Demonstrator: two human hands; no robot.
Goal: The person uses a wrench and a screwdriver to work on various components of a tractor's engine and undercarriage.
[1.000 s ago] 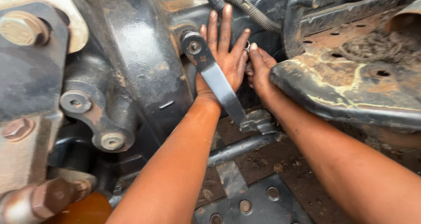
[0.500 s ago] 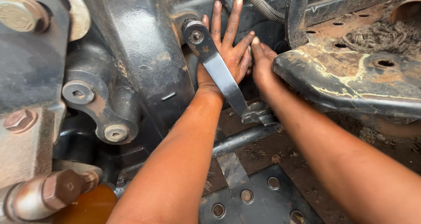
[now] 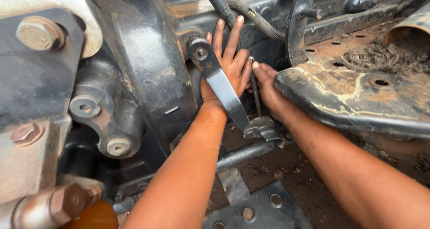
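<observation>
Underneath, left hand (image 3: 228, 65) behind lever arm (image 3: 219, 83), right hand (image 3: 265, 86) beside

I'm looking at a vehicle repair spot, prob. outdoors: greasy black axle housing (image 3: 148, 76), rusty perforated step plate (image 3: 358, 99), dirt ground (image 3: 309, 175).

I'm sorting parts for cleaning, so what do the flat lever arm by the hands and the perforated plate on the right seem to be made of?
The flat lever arm looks like bare steel: grey, with a bright sheen along its worn face. The perforated plate seems to be painted steel, heavily rusted: brown patches, chipped pale coating, dirt in the holes. The left hand lies behind the arm.
</observation>
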